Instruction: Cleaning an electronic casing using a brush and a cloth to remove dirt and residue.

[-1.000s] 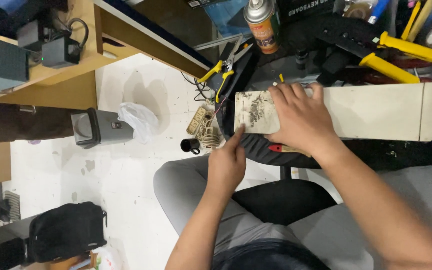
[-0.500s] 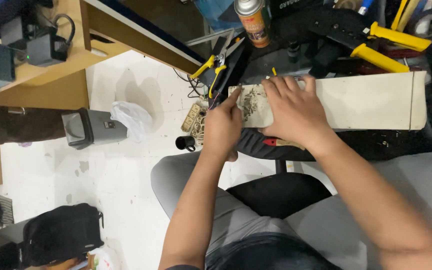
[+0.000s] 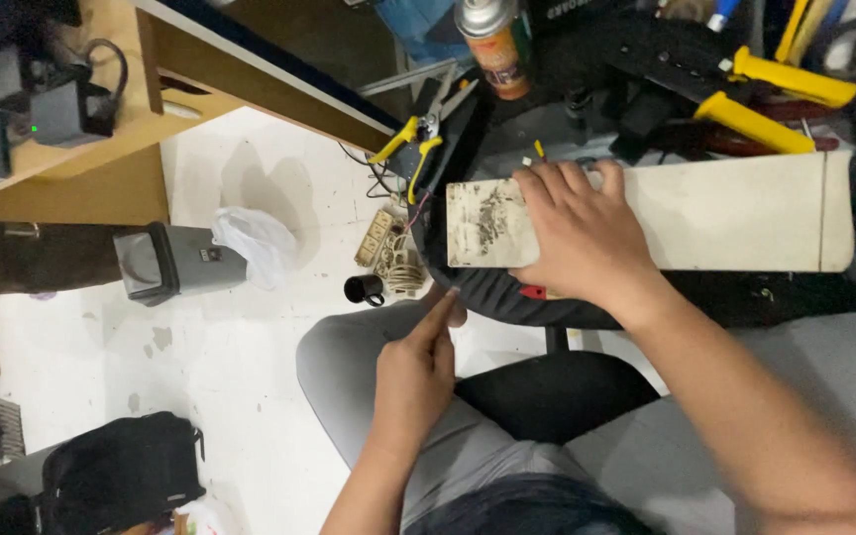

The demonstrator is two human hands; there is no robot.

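Board (image 3: 705,213): cream w/ dark speckled smudges at left end. Pliers (image 3: 780,94): yellow grips. Can (image 3: 495,40): orange, silver top. Bin (image 3: 175,263) grey, mug (image 3: 363,289) black.

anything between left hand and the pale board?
Head view: only the dark rounded seat edge separates the left hand from the pale board, which the right hand presses.

Left hand (image 3: 416,372): we note it withdrawn from stained end of pale wooden board (image 3: 735,213), where it touched half a second ago; now low over grey-trousered knee (image 3: 349,367), forefinger pointing up toward dark table (image 3: 507,297) edge, clear of board. Right hand (image 3: 572,233): we log slight shift, fingers now spread flat across board beside stained patch. Board's stained end: now uncovered.
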